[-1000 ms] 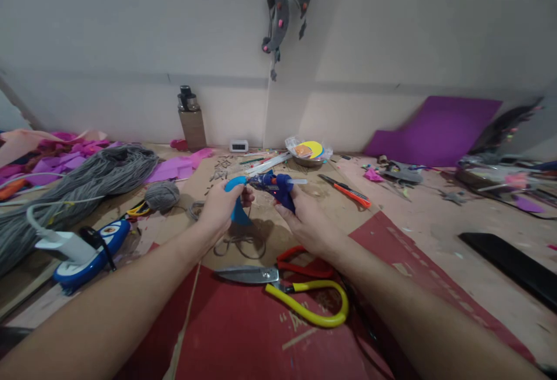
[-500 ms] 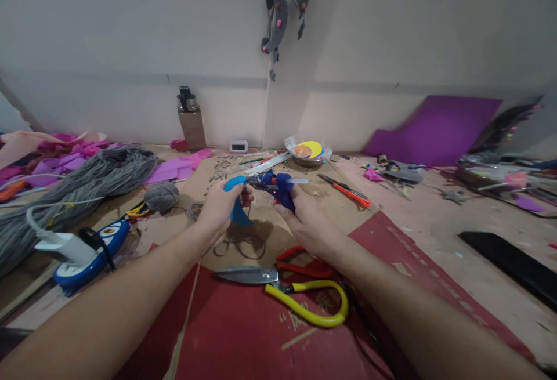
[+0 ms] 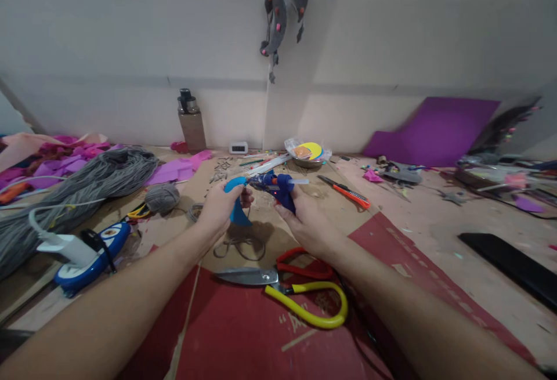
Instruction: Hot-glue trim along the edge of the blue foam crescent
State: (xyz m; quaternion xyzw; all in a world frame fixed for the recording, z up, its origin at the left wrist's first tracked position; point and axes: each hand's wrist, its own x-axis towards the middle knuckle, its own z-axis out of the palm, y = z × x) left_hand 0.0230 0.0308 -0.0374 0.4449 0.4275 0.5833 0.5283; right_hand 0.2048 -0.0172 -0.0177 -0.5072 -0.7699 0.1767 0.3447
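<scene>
Neither hand visibly shifts: the left hand (image 3: 216, 205) still pinches a blue curved cutout (image 3: 239, 214); the right hand (image 3: 312, 210) grips a glue gun (image 3: 284, 187) beside it; gluing apparently continues.

We see a craft workshop: grey yarn (image 3: 113, 174) at nine o'clock on the tabletop (image 3: 429, 209), scissors (image 3: 263, 277) at six, purple sheeting (image 3: 439, 133) at three, a central glue gun (image 3: 284, 186).
</scene>
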